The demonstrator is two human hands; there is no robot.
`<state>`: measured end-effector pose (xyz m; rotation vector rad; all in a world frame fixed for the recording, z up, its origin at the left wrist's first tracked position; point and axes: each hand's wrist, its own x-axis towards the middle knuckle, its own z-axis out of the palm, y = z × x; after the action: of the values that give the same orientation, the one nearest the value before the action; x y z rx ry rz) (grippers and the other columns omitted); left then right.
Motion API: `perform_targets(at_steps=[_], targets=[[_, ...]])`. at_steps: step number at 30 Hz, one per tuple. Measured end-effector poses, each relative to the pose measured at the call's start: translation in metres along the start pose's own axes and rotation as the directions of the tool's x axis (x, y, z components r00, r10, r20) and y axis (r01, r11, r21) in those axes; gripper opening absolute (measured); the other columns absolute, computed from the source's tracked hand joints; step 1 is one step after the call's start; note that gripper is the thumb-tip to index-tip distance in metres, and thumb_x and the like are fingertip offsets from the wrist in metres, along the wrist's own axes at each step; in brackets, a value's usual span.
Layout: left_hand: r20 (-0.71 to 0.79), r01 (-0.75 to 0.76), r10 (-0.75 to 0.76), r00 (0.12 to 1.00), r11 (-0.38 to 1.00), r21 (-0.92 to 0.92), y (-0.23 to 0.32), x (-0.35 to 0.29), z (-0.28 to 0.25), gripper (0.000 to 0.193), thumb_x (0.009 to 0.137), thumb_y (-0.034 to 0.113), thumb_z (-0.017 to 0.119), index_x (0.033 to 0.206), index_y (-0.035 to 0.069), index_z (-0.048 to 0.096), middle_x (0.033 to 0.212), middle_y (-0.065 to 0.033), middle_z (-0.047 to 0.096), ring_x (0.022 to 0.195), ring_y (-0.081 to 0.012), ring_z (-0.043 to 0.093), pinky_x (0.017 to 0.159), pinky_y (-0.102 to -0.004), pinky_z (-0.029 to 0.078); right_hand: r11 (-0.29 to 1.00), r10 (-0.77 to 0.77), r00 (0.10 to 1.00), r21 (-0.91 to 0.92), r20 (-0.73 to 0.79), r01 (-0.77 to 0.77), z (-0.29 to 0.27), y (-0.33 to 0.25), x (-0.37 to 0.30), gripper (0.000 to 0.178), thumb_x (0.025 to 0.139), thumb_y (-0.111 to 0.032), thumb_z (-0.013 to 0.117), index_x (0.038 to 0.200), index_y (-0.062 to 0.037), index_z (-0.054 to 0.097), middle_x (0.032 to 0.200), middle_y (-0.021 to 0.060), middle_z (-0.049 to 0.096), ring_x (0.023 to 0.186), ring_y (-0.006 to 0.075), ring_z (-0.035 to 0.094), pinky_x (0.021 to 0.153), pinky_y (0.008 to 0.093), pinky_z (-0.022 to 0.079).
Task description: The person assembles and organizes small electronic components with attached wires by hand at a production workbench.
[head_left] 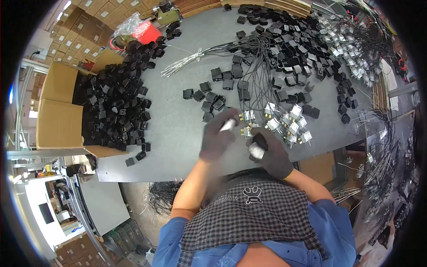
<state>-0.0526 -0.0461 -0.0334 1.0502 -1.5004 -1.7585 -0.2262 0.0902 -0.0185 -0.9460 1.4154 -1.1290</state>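
Both my hands wear dark gloves and work close together above the grey table's near side. My left hand [218, 137], a little blurred, is closed around a small silvery piece [228, 125]. In my right hand [275, 153] are a black plastic housing [259, 140] and a silver metal block [256, 151], held against each other; the fingers hide whether they are joined. Just beyond my right hand lies a cluster of silver metal blocks [293, 128] with brass-coloured prongs. Black cables [262, 84] run from these blocks toward the far side, ending in a tied bundle of pale wire ends [182, 64].
Black housings [118, 107] are heaped at the left beside an open cardboard box [60, 120]; more housings [298, 49] spread over the far right. Small groups of housings [213, 102] lie mid-table. A red container [147, 32] stands far left. Silver blocks with cables [351, 53] pile at the right edge.
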Motion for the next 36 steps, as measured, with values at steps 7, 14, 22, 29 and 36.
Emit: perform_targets(at_steps=[7,14,22,29,36], targets=[[0.227,-0.353,0.279,0.933,0.587,0.729,-0.08,0.059,-0.005,0.064,0.091,0.03,0.067,0.154,0.018,0.059,0.129,-0.0279,0.071,0.108,-0.0467,0.073,0.092,-0.0542,0.059,0.747,-0.207,0.967,-0.615,0.149,0.255,0.007,0.017,-0.015,0.057,0.091,-0.026,0.083,0.141,-0.0103,0.061,0.11,0.0166,0.075,0.101,0.0388,0.075,0.085,0.0498,0.058],[0.244,-0.278,0.14,0.96,0.35,0.894,-0.049,0.057,-0.015,0.047,0.092,0.04,0.071,0.135,0.021,0.066,0.105,-0.0235,0.075,0.1,-0.0436,0.074,0.084,-0.0554,0.058,0.694,-0.319,0.946,-0.694,-0.057,0.192,-0.01,0.021,-0.041,0.053,0.089,-0.027,0.085,0.135,-0.0119,0.065,0.105,0.0161,0.075,0.094,0.0414,0.074,0.079,0.0488,0.06],[0.217,-0.233,0.085,0.972,0.401,0.886,-0.032,0.041,-0.022,0.038,0.084,0.039,0.085,0.102,0.009,0.07,0.094,-0.0158,0.073,0.086,-0.0347,0.074,0.08,-0.0465,0.059,0.791,-0.188,0.932,-0.611,-0.309,-0.043,-0.036,0.016,-0.063,0.048,0.087,-0.025,0.086,0.13,-0.0133,0.067,0.106,0.017,0.076,0.099,0.038,0.076,0.084,0.0483,0.06],[-0.114,-0.206,0.213,0.97,0.976,0.074,-0.046,0.026,-0.016,0.023,0.095,0.01,0.077,0.116,0.008,0.069,0.093,-0.0059,0.068,0.083,-0.0194,0.071,0.06,-0.0368,0.058,0.952,-0.175,0.949,-0.292,-0.262,0.095,-0.025,0.018,-0.061,0.046,0.092,-0.003,0.077,0.136,-0.0041,0.063,0.117,0.0116,0.073,0.107,0.0247,0.07,0.09,0.0373,0.057],[-0.161,-0.018,-0.08,0.984,0.847,-0.532,-0.021,0.011,-0.026,0.039,0.104,0.013,0.064,0.141,-0.001,0.063,0.12,-0.0136,0.074,0.085,-0.022,0.073,0.058,-0.0318,0.057,0.652,0.007,0.999,0.757,0.048,-0.041,0.002,0.015,-0.037,0.043,0.106,-0.023,0.065,0.145,-0.0069,0.06,0.133,0.0118,0.068,0.104,0.024,0.069,0.086,0.038,0.058]])
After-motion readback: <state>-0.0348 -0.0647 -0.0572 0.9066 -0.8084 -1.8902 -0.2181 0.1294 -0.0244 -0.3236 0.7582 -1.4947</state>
